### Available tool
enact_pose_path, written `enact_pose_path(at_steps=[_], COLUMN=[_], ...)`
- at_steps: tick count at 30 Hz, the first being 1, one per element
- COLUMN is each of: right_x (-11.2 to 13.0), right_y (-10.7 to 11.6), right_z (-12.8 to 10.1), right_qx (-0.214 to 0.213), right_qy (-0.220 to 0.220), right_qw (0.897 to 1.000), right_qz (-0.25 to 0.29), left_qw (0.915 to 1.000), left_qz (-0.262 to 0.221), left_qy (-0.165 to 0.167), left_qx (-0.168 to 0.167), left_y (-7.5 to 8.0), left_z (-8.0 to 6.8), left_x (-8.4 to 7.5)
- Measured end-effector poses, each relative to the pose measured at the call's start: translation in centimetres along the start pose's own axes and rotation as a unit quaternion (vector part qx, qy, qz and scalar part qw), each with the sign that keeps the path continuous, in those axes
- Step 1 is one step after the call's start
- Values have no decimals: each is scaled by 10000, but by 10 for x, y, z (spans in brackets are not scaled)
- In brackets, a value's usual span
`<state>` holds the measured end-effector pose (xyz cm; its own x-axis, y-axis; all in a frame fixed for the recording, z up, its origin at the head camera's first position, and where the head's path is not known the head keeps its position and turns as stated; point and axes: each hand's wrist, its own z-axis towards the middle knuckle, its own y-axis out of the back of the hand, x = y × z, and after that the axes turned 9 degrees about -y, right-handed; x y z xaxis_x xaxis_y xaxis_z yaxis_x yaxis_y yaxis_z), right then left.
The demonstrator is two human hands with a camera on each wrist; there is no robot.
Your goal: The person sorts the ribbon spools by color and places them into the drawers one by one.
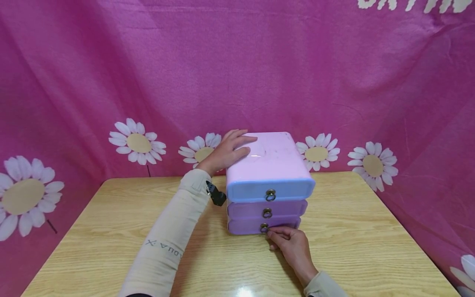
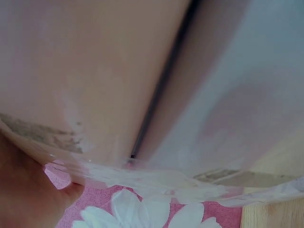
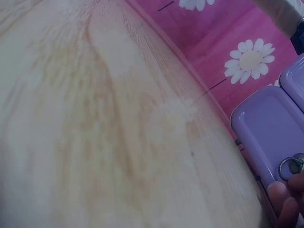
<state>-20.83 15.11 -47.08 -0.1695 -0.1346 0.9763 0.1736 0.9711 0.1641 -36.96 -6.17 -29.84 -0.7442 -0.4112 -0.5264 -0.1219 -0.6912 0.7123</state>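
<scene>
A small chest of drawers (image 1: 274, 165) with a pink top stands on the table. Its top drawer (image 1: 245, 190) has a blue front, while the middle drawer (image 1: 243, 210) and bottom drawer (image 1: 243, 226) are purple; each front carries a brass-coloured ring pull. My left hand (image 1: 231, 148) rests on the left edge of the pink top, fingers spread across it. Down at the bottom drawer, my right hand (image 1: 293, 247) pinches the ring pull (image 1: 264, 227) between thumb and fingers. The right wrist view shows fingertips (image 3: 279, 194) right at the ring (image 3: 287, 168).
Beneath the chest lies a wood-grain table (image 1: 352, 231). A magenta cloth (image 1: 237, 74) printed with white daisies hangs behind and along both sides. A black wrist device (image 1: 217, 195) sits by the left cuff, close to the chest's left side.
</scene>
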Motion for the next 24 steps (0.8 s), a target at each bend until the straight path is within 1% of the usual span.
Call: enact_pose_path(at_steps=[6, 18, 24], right_x=[-1, -5, -4], right_y=[1, 1, 1], right_z=[0, 2, 1], right_qx=[-35, -71, 11], right_qy=[9, 116, 40], right_qw=[10000, 9999, 9997], right_qz=[-53, 42, 246], left_qw=[10000, 10000, 9998], left_qz=[-40, -70, -114], left_qy=[-12, 18, 133], left_qx=[11, 36, 48], left_y=[0, 0, 1], left_z=[0, 2, -1], left_x=[0, -3, -4])
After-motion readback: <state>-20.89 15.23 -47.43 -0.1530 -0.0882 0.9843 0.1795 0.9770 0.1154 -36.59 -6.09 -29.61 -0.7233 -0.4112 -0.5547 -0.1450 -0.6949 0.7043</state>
